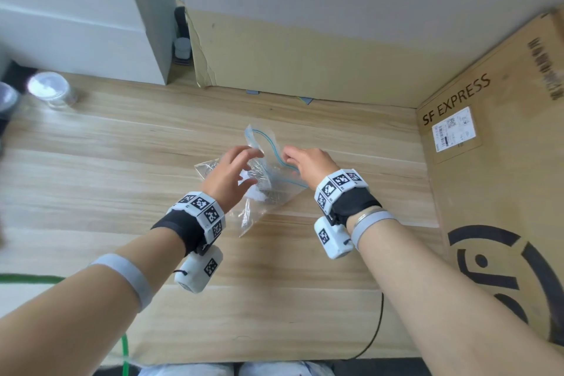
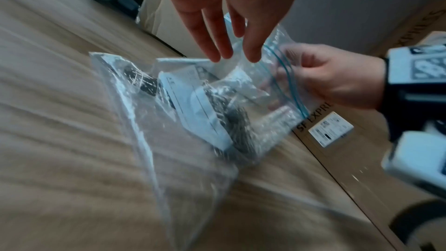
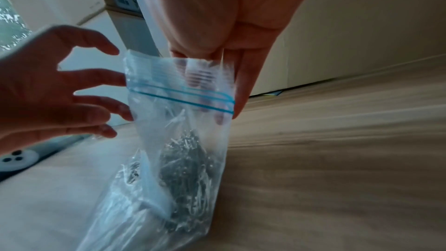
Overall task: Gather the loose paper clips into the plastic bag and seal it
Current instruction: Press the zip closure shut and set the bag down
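A clear plastic zip bag [image 1: 276,192] with a blue seal line lies tilted on the wooden table [image 1: 122,162], its mouth raised and gaping. A heap of metal paper clips [image 3: 185,165] sits in its lower part beside a white paper label [image 2: 202,114]. My right hand [image 1: 293,157] pinches the bag's top edge at the blue seal [image 3: 183,91], with fingers showing through the plastic. Just left of the mouth, my left hand [image 1: 241,162] hovers with fingers straight and spread, holding nothing. In the left wrist view its fingertips [image 2: 251,52] hang right above the bag's opening.
A large SF Express cardboard box [image 1: 494,192] walls off the right side, and more cardboard [image 1: 305,55] stands at the back. At the far left stands a clear jar with a white lid [image 1: 50,88]. A black cable [image 1: 377,330] crosses the near table edge.
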The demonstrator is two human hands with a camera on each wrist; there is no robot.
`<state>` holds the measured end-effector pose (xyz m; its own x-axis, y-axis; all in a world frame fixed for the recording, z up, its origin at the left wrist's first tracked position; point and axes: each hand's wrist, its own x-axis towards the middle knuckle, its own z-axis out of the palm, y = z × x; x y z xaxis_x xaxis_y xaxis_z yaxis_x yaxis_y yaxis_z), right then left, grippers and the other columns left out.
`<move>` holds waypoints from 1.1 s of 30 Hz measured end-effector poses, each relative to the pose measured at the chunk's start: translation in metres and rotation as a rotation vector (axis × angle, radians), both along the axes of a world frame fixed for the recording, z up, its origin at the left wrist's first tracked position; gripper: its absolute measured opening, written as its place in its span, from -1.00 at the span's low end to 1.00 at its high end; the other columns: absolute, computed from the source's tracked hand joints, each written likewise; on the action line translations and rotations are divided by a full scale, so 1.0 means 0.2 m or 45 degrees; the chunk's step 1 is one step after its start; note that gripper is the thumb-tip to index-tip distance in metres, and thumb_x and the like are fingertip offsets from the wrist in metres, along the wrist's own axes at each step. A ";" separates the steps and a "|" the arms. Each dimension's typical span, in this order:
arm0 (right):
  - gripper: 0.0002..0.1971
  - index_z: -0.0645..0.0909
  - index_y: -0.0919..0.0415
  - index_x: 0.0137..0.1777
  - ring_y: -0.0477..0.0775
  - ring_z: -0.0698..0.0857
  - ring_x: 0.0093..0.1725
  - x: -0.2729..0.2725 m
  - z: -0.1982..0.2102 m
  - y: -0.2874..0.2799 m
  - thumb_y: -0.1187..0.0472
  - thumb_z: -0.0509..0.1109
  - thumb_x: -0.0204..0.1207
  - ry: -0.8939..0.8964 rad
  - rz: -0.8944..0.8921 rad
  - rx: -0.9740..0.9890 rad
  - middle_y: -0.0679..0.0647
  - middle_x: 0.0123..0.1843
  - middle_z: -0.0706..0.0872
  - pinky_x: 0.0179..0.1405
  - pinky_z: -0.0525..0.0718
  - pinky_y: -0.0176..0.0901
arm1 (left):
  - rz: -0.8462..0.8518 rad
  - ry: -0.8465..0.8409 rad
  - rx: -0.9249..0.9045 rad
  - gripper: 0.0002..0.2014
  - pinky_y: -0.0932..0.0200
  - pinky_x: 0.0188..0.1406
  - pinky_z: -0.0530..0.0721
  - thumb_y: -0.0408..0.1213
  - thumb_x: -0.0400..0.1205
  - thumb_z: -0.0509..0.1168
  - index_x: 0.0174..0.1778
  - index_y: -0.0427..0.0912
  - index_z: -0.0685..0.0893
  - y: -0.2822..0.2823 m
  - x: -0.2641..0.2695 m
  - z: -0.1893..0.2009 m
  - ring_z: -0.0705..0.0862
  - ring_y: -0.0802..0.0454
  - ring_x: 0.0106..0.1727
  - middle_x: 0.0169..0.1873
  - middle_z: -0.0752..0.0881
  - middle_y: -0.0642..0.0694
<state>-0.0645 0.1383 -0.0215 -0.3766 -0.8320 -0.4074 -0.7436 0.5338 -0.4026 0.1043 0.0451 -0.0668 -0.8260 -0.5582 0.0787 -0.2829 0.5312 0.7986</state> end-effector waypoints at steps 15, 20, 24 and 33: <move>-0.89 0.44 0.12 -0.16 0.15 0.55 -0.30 -0.19 -0.16 0.13 0.23 0.13 0.58 -0.088 -0.264 -0.033 0.24 -0.24 0.65 -0.29 0.47 -0.14 | 0.011 -0.711 0.381 -0.51 0.04 0.06 0.56 0.01 0.48 0.33 0.29 -0.02 0.43 -0.21 -0.28 -0.08 0.60 -0.07 0.03 0.18 0.62 -0.18; -0.90 0.42 0.09 -0.15 0.26 0.71 -0.21 -0.29 -0.16 0.11 0.19 0.12 0.58 -0.054 -0.226 0.031 0.23 -0.17 0.72 -0.16 0.68 0.01 | -0.025 -0.771 0.423 -0.43 -0.03 -0.11 0.70 0.05 0.43 0.37 0.26 0.00 0.30 -0.14 -0.29 -0.09 0.70 -0.15 -0.15 -0.10 0.73 -0.23; -0.87 0.51 0.07 -0.14 0.26 0.72 -0.18 -0.35 -0.17 0.07 0.18 0.15 0.58 -0.014 -0.180 0.065 0.13 -0.20 0.74 -0.18 0.68 0.00 | -0.080 -0.811 0.787 -0.58 0.04 -0.48 0.73 0.01 0.48 0.34 0.13 0.08 0.28 -0.01 -0.29 -0.09 0.71 -0.10 -0.26 -0.28 0.68 -0.11; -0.72 0.63 0.07 -0.03 0.25 0.71 -0.09 -0.33 -0.20 0.01 0.04 0.09 0.64 -0.102 -0.238 -0.004 0.15 -0.09 0.78 0.00 0.69 0.04 | 0.026 -0.460 0.435 -0.70 -0.05 -0.05 0.67 -0.12 0.54 0.28 0.10 -0.22 0.52 -0.12 -0.31 -0.12 0.66 -0.11 -0.14 -0.03 0.65 -0.14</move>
